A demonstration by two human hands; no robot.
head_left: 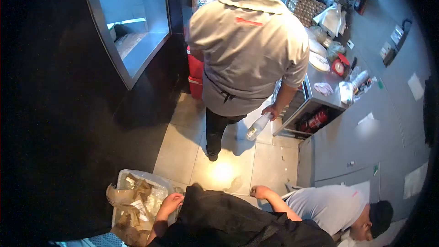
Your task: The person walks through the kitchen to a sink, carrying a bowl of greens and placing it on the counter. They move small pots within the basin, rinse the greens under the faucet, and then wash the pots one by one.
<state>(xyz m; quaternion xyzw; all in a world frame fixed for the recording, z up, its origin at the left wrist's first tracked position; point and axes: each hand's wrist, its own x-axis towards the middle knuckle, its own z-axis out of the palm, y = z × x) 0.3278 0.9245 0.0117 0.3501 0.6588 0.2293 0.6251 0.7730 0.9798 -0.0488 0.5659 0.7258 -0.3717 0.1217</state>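
Beside the black clothing (228, 219) on my body, my left hand (173, 202) hangs with its fingers loosely bent and apart, near the cloth's edge. Just to its left stands a bin (160, 178) with a pale liner, filled with torn brown cardboard (141, 190) and clear plastic. My right hand (260, 192) is out on the other side over the tiled floor, its fingers curled closed. Whatever they may hold is hidden.
Ahead, a person (251, 55) with their back to me holds a clear bottle (259, 126). Close at my right, another person (329, 206) bends over. A steel counter (331, 92) carries a red scale (339, 67) and bags. A framed wall opening (130, 80) is at left.
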